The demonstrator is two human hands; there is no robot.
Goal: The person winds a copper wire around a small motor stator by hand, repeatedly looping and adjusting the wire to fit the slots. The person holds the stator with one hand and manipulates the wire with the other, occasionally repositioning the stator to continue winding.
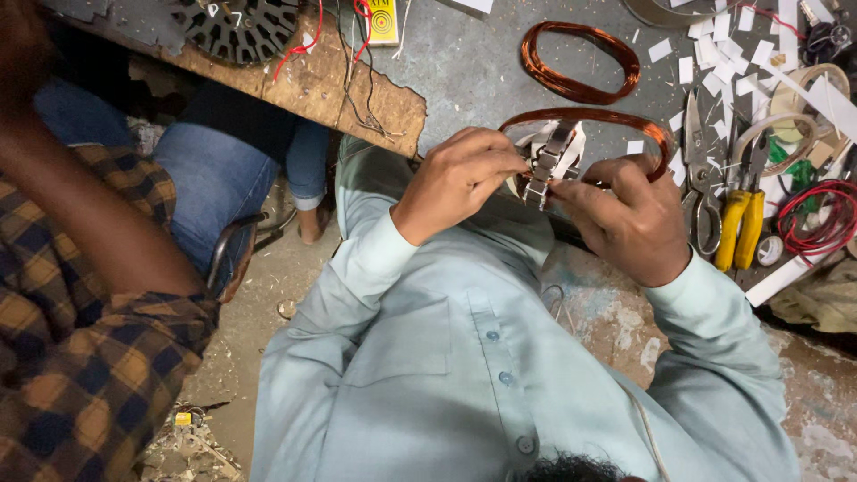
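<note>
Between your two hands sits a small metal stator piece [546, 166], held over the desk [473, 71]. Your left hand [460, 178] pinches its left side, and your right hand [629, 219] grips its right side. A copper wire coil [656, 134] loops just behind them, and yellow-handled pliers [741, 223] lie right of your right hand.

We see a glossy copper-wire coil [589, 120], a dull grey metal core [546, 165], and a rough, scuffed grey surface [473, 71] with matt paper strips [714, 54].

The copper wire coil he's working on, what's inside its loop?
Inside the copper coil sit a ridged metal piece with white paper strips, pinched by the left hand and right hand. The coil's near side is hidden under them.
</note>
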